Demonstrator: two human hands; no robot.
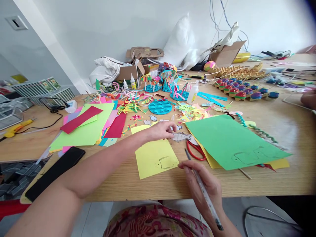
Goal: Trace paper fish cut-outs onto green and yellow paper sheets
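Note:
My left hand [163,130] reaches across the yellow paper [154,161], its thumb and fingers pinched at the near end of a grey paper fish cutout [182,137]. A pencilled fish drawing shows on the lower part of that yellow sheet. In my right hand [206,182] is a clear-barrelled pen [204,192], slanting up and left, close to the sheet's right edge. Red-handled scissors [196,151] lie between the fish cutout and a green sheet [232,140], which also bears pencil outlines. More small fish cutouts [153,118] lie beyond my left hand.
Coloured paper [98,118] is stacked on the left, near a black phone [55,172]. Behind are a blue scalloped disc [160,107], paper scraps [194,112], glue bottles [193,92] and painted egg-carton pieces [243,90]. Another person's hand [308,98] shows at the right edge.

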